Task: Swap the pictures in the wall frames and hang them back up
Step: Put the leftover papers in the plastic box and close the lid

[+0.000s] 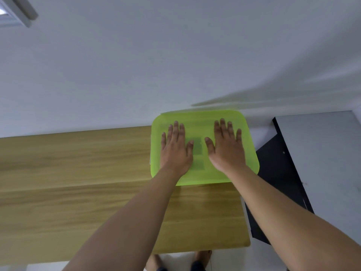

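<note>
A white wall fills the upper frame; on the wooden tabletop (78, 202), right of centre, a green plastic lid (203, 124) is pressed flat by the left hand (174, 151) and the right hand (226, 151), fingers spread, nothing gripped. It seems light, smooth and slippery, best lifted at its edges.

A long wooden desk (78, 173) with a pale oak grain runs along a plain white wall (175, 55). At its far right corner sits a lime-green translucent lid (205, 118) with rounded corners, lying flat on top of a box whose clear rim just shows at the left side; darker rectangular shapes show faintly through the plastic. The lid reaches the back edge of the desk and overhangs its right edge. Just beside the desk on the right stands a black piece of furniture (277, 173) with a pale grey top (322, 153). High at the upper left, a window frame (17, 10) cuts the corner
</note>
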